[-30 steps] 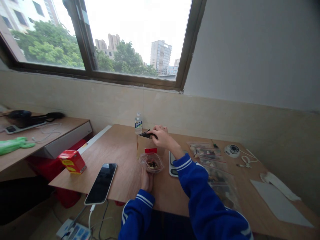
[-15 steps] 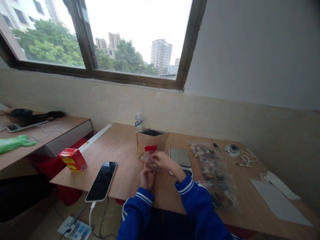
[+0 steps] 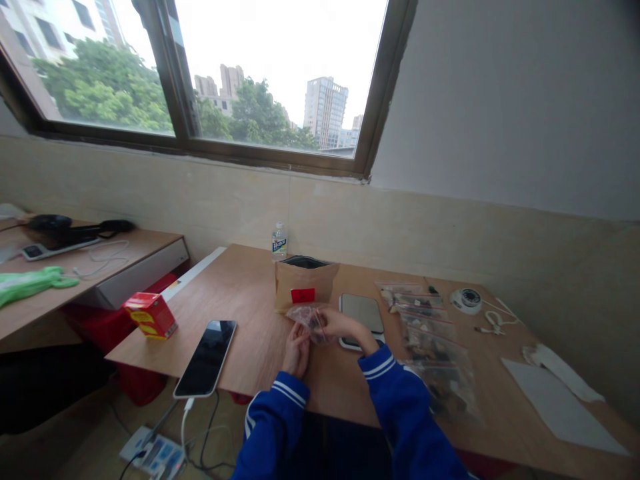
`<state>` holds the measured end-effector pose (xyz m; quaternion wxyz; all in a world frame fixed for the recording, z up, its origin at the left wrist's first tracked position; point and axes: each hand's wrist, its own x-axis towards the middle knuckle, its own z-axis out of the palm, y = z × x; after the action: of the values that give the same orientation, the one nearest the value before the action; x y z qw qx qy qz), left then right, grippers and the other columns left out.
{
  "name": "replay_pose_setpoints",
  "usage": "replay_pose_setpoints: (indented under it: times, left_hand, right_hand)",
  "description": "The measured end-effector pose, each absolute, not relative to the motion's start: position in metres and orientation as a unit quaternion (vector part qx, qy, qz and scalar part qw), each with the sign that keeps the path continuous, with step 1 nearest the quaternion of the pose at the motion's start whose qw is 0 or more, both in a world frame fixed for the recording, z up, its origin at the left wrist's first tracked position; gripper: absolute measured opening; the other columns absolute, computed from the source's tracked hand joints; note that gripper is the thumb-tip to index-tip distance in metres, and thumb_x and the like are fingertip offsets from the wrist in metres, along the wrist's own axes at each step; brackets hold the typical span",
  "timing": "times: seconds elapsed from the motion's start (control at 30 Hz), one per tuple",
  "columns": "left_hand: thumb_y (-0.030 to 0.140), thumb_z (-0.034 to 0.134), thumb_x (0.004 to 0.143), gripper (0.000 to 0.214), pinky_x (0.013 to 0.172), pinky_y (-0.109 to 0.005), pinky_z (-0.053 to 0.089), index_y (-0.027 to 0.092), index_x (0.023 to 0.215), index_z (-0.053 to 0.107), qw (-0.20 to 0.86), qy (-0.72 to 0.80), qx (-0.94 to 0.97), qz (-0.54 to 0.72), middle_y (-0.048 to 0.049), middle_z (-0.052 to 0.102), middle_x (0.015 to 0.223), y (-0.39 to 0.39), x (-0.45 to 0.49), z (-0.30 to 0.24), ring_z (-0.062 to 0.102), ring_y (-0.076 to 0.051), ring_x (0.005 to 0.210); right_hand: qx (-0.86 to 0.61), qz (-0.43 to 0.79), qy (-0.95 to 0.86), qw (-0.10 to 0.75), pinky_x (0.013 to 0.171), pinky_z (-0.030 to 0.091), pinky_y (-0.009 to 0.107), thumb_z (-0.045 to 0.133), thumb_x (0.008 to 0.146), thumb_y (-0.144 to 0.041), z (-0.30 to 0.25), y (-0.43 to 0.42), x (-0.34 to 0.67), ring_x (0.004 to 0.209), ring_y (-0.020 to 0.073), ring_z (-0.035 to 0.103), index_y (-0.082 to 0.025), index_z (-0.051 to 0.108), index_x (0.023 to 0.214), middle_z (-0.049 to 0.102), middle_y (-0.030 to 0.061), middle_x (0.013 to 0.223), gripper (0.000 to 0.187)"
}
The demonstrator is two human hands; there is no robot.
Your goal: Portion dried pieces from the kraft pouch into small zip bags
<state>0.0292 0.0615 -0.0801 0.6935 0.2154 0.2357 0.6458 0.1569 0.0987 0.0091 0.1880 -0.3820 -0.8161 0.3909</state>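
Observation:
Both my hands hold a small clear zip bag [image 3: 309,319] with dark bits inside, just above the wooden table [image 3: 240,313]. My left hand [image 3: 297,350] grips its near left side with closed fingers. My right hand [image 3: 341,325] pinches its right edge. Right behind the bag stands an open brown paper pouch [image 3: 305,283] with a red label. A small digital scale [image 3: 361,315] lies to the right of my hands.
A row of filled zip bags [image 3: 430,340] lies to the right. A phone [image 3: 206,357] on a cable and a red carton [image 3: 151,315] sit at the left. A water bottle [image 3: 279,241], tape roll [image 3: 465,301] and paper sheet [image 3: 560,407] are also on the table.
My right hand left the brown pouch's rim and came down to the small zip bag. Both hands now hold the bag, tipped onto its side.

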Motion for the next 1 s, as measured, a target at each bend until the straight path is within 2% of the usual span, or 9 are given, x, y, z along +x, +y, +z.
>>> replay_pose_setpoints:
  times: [0.13, 0.27, 0.43, 0.53, 0.73, 0.87, 1.0]
  left_hand:
    - [0.014, 0.072, 0.063, 0.044, 0.103, -0.039, 0.034, 0.015, 0.107, 0.064, 0.671, 0.269, 0.276, 0.633, -0.0107, 0.063, 0.118, 0.062, 0.035, -0.081, 0.05, -0.027, 0.118]
    - [0.014, 0.073, 0.064, 0.051, 0.104, -0.036, 0.033, 0.02, 0.113, 0.061, 0.654, 0.277, 0.271, 0.649, -0.0087, 0.058, 0.125, 0.062, 0.039, -0.082, 0.046, -0.026, 0.123]
    - [0.015, 0.074, 0.065, 0.07, 0.094, -0.041, 0.044, 0.026, 0.128, 0.045, 0.684, 0.271, 0.258, 0.626, -0.0119, 0.058, 0.123, 0.057, 0.039, -0.079, 0.056, -0.028, 0.111]
    - [0.015, 0.074, 0.064, 0.075, 0.086, -0.042, 0.048, 0.029, 0.13, 0.04, 0.687, 0.275, 0.249, 0.625, -0.0106, 0.058, 0.123, 0.056, 0.037, -0.077, 0.06, -0.027, 0.103]
    - [0.013, 0.07, 0.067, 0.048, 0.091, -0.036, 0.045, 0.022, 0.113, 0.056, 0.702, 0.229, 0.216, 0.638, -0.0067, 0.063, 0.114, 0.058, 0.035, -0.078, 0.06, -0.02, 0.103]
    - [0.013, 0.068, 0.069, 0.043, 0.095, -0.036, 0.042, 0.022, 0.11, 0.06, 0.717, 0.221, 0.197, 0.632, -0.0067, 0.063, 0.112, 0.058, 0.034, -0.076, 0.06, -0.02, 0.102]
    - [0.012, 0.065, 0.071, 0.042, 0.098, -0.037, 0.04, 0.022, 0.111, 0.06, 0.73, 0.209, 0.183, 0.624, -0.0067, 0.064, 0.113, 0.056, 0.032, -0.07, 0.059, -0.02, 0.104]
  right_hand:
    - [-0.404, 0.344, -0.811, 0.245, 0.065, 0.045, 0.024, 0.055, 0.061, -0.006, 0.006, 0.099, 0.155, 0.068, 0.0139, 0.056, -0.013, 0.064, 0.072, 0.067, 0.0018, 0.077, 0.016]
    - [-0.394, 0.382, -0.787, 0.282, 0.07, 0.047, 0.027, 0.057, 0.067, -0.01, 0.011, 0.099, 0.154, 0.075, 0.0172, 0.06, -0.014, 0.066, 0.08, 0.069, 0.004, 0.084, 0.017]
    - [-0.387, 0.419, -0.75, 0.337, 0.079, 0.048, 0.033, 0.062, 0.071, -0.021, 0.022, 0.098, 0.155, 0.086, 0.0213, 0.062, -0.013, 0.065, 0.098, 0.069, 0.0076, 0.098, 0.028]
    - [-0.403, 0.411, -0.758, 0.307, 0.079, 0.048, 0.034, 0.062, 0.071, -0.023, 0.025, 0.095, 0.158, 0.088, 0.0221, 0.062, -0.014, 0.066, 0.099, 0.069, 0.0079, 0.099, 0.029]
    - [-0.379, 0.458, -0.774, 0.219, 0.077, 0.049, 0.032, 0.067, 0.071, -0.03, 0.018, 0.092, 0.162, 0.085, 0.02, 0.061, -0.016, 0.066, 0.096, 0.069, 0.0054, 0.095, 0.029]
    - [-0.366, 0.478, -0.756, 0.256, 0.078, 0.049, 0.033, 0.068, 0.069, -0.028, 0.008, 0.092, 0.162, 0.086, 0.02, 0.061, -0.015, 0.063, 0.101, 0.068, 0.0071, 0.1, 0.035]
    - [-0.395, 0.487, -0.714, 0.313, 0.075, 0.049, 0.032, 0.067, 0.068, -0.025, 0.001, 0.095, 0.163, 0.081, 0.0186, 0.061, -0.016, 0.064, 0.091, 0.068, 0.0061, 0.092, 0.026]
